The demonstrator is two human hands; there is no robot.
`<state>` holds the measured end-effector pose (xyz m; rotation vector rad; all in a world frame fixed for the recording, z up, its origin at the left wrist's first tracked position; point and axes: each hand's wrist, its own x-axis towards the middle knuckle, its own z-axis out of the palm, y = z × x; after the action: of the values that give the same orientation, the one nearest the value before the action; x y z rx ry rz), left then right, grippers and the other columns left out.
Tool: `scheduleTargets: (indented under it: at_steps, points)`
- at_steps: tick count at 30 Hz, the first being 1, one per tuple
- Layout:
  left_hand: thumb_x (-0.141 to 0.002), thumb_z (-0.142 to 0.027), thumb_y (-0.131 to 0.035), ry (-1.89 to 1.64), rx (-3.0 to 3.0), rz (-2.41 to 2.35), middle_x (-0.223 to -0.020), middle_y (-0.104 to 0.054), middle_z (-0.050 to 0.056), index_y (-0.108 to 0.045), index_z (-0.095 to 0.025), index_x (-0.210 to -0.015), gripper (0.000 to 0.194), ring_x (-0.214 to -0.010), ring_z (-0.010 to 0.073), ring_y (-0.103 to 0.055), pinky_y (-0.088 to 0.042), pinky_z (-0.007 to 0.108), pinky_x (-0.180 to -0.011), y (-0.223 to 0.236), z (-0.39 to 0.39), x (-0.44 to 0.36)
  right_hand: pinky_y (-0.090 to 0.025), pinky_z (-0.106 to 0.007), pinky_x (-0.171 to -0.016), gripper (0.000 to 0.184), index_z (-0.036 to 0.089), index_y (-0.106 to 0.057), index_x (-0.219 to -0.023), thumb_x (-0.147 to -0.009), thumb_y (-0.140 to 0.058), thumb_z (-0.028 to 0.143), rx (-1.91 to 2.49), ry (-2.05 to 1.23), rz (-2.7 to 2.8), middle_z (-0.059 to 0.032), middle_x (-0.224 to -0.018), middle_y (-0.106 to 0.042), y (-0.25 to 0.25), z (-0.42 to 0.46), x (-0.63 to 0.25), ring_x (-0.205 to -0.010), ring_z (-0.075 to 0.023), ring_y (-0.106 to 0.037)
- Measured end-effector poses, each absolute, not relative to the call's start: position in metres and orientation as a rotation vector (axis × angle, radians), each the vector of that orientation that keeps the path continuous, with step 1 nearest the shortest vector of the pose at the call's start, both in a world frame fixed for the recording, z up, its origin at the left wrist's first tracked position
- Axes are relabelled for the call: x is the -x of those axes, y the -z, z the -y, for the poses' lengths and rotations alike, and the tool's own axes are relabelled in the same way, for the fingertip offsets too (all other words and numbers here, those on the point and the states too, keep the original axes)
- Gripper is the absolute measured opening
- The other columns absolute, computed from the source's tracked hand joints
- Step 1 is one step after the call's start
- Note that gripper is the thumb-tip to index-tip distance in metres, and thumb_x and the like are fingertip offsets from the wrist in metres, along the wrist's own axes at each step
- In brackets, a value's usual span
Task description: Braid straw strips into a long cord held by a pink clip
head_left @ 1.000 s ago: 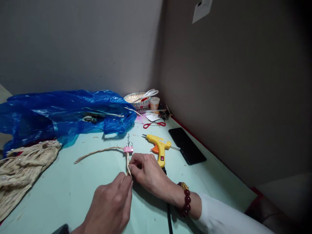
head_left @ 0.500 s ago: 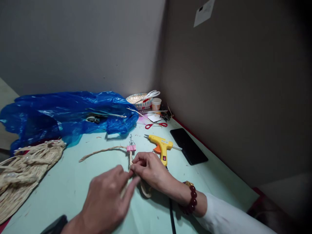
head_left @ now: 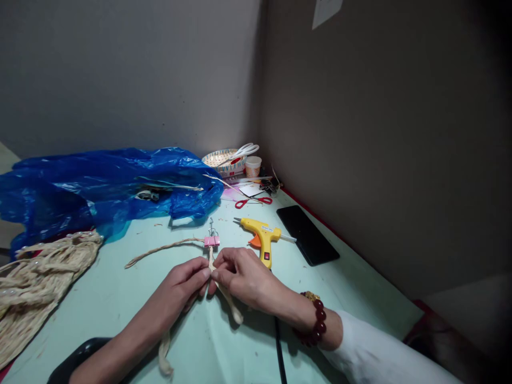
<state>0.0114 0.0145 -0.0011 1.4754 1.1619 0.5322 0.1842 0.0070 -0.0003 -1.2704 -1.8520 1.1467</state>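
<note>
A pale straw-coloured braided cord [head_left: 211, 257] runs down from a pink binder clip [head_left: 212, 241] on the table. Just below the clip, my left hand [head_left: 188, 280] pinches the cord from the left. My right hand [head_left: 240, 272] pinches it from the right, thumb and fingertips almost touching those of my left. One loose cord end [head_left: 234, 312] slants out beneath my right hand; another strand end [head_left: 165, 354] hangs below my left wrist. From the clip a thin twisted tail [head_left: 160, 248] reaches leftward. Exactly how the strands cross between my fingertips is hidden.
A yellow glue gun [head_left: 262, 234] lies right of the clip, beside a black phone [head_left: 308, 234]. Red-handled scissors [head_left: 254, 201], a paper cup [head_left: 253, 166] and a basket [head_left: 224, 158] sit behind. Blue plastic [head_left: 100, 186] and a woven straw piece [head_left: 48, 282] occupy the left.
My left hand has turned and drawn in, its thumb and fingers now pinched on the cord. My right hand keeps its hold. The cord ends show more clearly below, and the view has shifted slightly.
</note>
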Motion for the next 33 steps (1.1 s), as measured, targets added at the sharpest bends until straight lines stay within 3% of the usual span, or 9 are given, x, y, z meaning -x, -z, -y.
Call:
scheduleTargets:
  at_steps: [5, 11, 15, 18, 22, 27, 29, 31, 33]
  points:
    - [-0.083, -0.040, -0.051, -0.559, -1.614, -1.273, -0.064, -0.055, -0.002, -0.057, -0.019, -0.064, 0.029, -0.064, 0.0165, -0.047, -0.034, 0.025, -0.060, -0.003, -0.015, -0.012, -0.034, -0.021, -0.058, 0.012, 0.016, -0.063, -0.080, -0.084, -0.052, 0.016, 1.248, -1.088, 1.982, -0.0006, -0.069, -0.072, -0.006, -0.004, -0.186, -0.061, -0.0115, -0.055]
    - [-0.080, -0.035, -0.053, -0.593, -1.722, -1.383, -0.060, -0.044, -0.005, -0.045, -0.022, -0.059, 0.026, -0.064, 0.0172, -0.041, -0.029, 0.026, -0.060, -0.002, -0.011, -0.013, -0.018, -0.027, -0.051, 0.020, 0.017, -0.056, -0.068, -0.086, -0.049, 0.020, 1.423, -0.735, 2.143, -0.0006, -0.058, -0.055, -0.017, 0.007, -0.186, -0.052, -0.0110, -0.040]
    - [-0.078, -0.036, -0.053, -0.584, -1.690, -1.369, -0.058, -0.043, -0.005, -0.043, -0.022, -0.057, 0.028, -0.062, 0.0166, -0.039, -0.028, 0.026, -0.058, -0.001, -0.012, -0.013, -0.015, -0.030, -0.048, 0.019, 0.018, -0.055, -0.072, -0.088, -0.046, 0.023, 1.461, -0.437, 2.292, -0.0001, -0.053, -0.051, -0.015, 0.016, -0.180, -0.044, -0.0109, -0.027]
    - [-0.077, -0.038, -0.055, -0.596, -1.606, -1.324, -0.059, -0.041, -0.006, -0.042, -0.022, -0.057, 0.029, -0.061, 0.0150, -0.038, -0.029, 0.025, -0.057, 0.001, -0.013, -0.013, -0.016, -0.032, -0.048, 0.011, 0.016, -0.058, -0.084, -0.084, -0.047, 0.019, 1.375, -0.262, 2.416, -0.0028, -0.061, -0.060, -0.009, 0.024, -0.174, -0.045, -0.0136, -0.035]
    - [-0.077, -0.045, -0.056, -0.586, -1.432, -1.240, -0.055, -0.033, -0.009, -0.044, -0.022, -0.061, 0.030, -0.051, 0.0104, -0.028, -0.021, 0.022, -0.047, 0.007, -0.013, -0.011, -0.022, -0.033, -0.048, 0.017, 0.011, -0.057, -0.094, -0.077, -0.052, 0.012, 1.105, -0.066, 2.620, -0.0077, -0.076, -0.065, 0.000, 0.032, -0.168, -0.056, -0.0191, -0.051]
    - [-0.080, -0.049, -0.054, -0.561, -1.269, -1.163, -0.048, -0.030, -0.012, -0.050, -0.020, -0.066, 0.032, -0.043, 0.0072, -0.018, -0.013, 0.021, -0.041, 0.009, -0.011, -0.010, -0.031, -0.033, -0.048, 0.020, 0.007, -0.059, -0.093, -0.082, -0.044, -0.001, 0.842, 0.272, 2.747, -0.0096, -0.077, -0.063, 0.009, 0.036, -0.166, -0.059, -0.0211, -0.054]
    - [-0.078, -0.046, -0.059, -0.579, -1.244, -1.149, -0.049, -0.032, -0.011, -0.049, -0.019, -0.065, 0.031, -0.044, 0.0067, -0.019, -0.013, 0.020, -0.042, 0.007, -0.011, -0.010, -0.032, -0.034, -0.049, 0.016, 0.008, -0.060, -0.091, -0.084, -0.046, 0.003, 0.848, 0.212, 2.744, -0.0093, -0.077, -0.064, 0.005, 0.035, -0.168, -0.059, -0.0212, -0.055]
    - [-0.074, -0.041, -0.064, -0.606, -1.232, -1.129, -0.052, -0.035, -0.010, -0.047, -0.019, -0.062, 0.030, -0.047, 0.0065, -0.023, -0.015, 0.020, -0.043, 0.005, -0.010, -0.009, -0.035, -0.032, -0.053, 0.013, 0.012, -0.062, -0.088, -0.090, -0.051, 0.019, 0.987, -0.041, 2.612, -0.0070, -0.075, -0.065, -0.003, 0.031, -0.171, -0.061, -0.0197, -0.056]
    - [-0.073, -0.039, -0.065, -0.615, -1.217, -1.111, -0.051, -0.034, -0.011, -0.047, -0.019, -0.063, 0.028, -0.047, 0.0065, -0.022, -0.015, 0.020, -0.043, 0.004, -0.011, -0.008, -0.039, -0.030, -0.061, 0.025, 0.016, -0.063, -0.087, -0.092, -0.052, 0.037, 1.196, -0.339, 2.317, -0.0052, -0.077, -0.066, -0.013, 0.025, -0.174, -0.069, -0.0180, -0.059]
